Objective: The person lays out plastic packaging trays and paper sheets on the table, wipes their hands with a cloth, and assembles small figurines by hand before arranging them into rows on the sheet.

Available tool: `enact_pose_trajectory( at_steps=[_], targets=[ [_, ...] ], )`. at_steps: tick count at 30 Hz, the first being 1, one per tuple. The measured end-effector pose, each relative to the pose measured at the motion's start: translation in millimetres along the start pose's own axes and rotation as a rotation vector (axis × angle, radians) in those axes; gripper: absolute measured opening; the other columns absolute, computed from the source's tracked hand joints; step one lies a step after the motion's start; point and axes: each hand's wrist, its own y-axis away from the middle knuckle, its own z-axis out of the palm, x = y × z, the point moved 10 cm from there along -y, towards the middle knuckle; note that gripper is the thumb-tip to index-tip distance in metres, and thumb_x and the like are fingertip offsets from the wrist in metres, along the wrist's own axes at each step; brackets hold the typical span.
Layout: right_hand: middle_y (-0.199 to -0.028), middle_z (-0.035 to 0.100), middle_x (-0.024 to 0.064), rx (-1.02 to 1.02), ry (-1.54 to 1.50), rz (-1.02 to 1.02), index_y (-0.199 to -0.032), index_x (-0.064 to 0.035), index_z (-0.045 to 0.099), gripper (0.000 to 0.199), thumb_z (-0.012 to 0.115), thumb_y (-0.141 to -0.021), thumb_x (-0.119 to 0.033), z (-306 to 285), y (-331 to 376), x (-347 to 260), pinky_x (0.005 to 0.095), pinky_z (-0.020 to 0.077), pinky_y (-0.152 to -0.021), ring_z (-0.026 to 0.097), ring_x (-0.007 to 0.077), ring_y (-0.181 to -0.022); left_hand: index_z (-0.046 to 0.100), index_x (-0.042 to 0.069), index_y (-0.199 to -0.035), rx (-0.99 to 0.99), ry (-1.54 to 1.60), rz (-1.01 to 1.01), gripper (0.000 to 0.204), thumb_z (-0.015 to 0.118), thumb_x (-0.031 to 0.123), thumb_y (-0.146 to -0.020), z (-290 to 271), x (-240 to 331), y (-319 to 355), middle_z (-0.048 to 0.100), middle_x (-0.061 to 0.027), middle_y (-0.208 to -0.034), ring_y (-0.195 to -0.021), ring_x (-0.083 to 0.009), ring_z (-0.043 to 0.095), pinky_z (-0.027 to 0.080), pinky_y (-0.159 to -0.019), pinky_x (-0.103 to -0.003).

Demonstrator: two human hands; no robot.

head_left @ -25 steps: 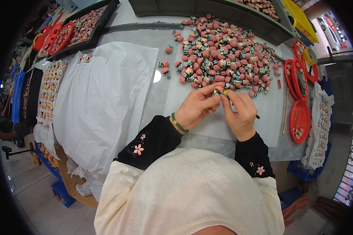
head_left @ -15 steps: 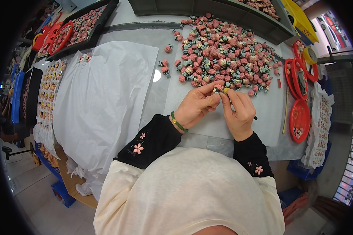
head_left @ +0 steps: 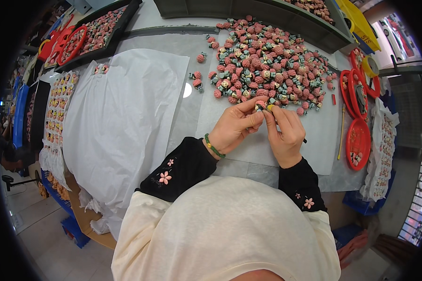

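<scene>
Both hands meet at the near edge of a heap of small pink pieces: the left hand pinches one pink piece in a closed grip, and the right hand closes on it too. White paper sheets cover the grey surface, with red trays at the right and a dark tray of pink pieces at the far left.

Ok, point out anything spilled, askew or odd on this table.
Nothing looks damaged. A few pink pieces lie apart from the main pile, on its left. Both hands, left and right, pinch one small piece.
</scene>
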Motion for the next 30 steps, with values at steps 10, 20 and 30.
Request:
enact_pose_trajectory(
  at_steps=[10,20,30],
  targets=[
    [-0.075,0.059,0.0075,0.0,-0.002,-0.075,-0.083,-0.0024,0.061,0.018,0.069,-0.067,-0.004,-0.2,0.5,-1.9,0.029,0.0439,-0.05,0.055,0.0223,-0.06,0.038,0.005,-0.128,0.009,0.016,-0.002,0.048,0.057,0.013,-0.084,0.0,0.1,0.2,0.049,0.005,-0.082,-0.069,-0.005,0.041,0.036,-0.061,-0.018],
    [-0.073,0.059,0.0076,0.032,0.004,-0.087,-0.083,-0.0025,0.06,0.019,0.07,-0.066,-0.004,-2.8,1.2,-2.5,0.0294,0.0436,-0.05,0.054,0.0228,-0.059,0.04,0.005,-0.126,0.013,0.002,0.002,0.047,0.058,0.013,-0.084,2.8,2.4,2.0,0.046,0.0051,-0.077,-0.068,-0.0051,0.04,0.036,-0.061,-0.019],
    [-0.072,0.059,0.0088,0.021,-0.049,-0.067,-0.084,0.0008,0.059,0.018,0.068,-0.068,0.0,-4.6,0.8,-3.5,0.0289,0.0414,-0.05,0.053,0.0222,-0.058,0.041,0.003,-0.124,-0.003,-0.043,0.022,0.045,0.059,0.01,-0.083,0.0,2.9,0.8,0.048,0.0047,-0.079,-0.068,-0.0051,0.041,0.036,-0.061,-0.019]
  ],
)
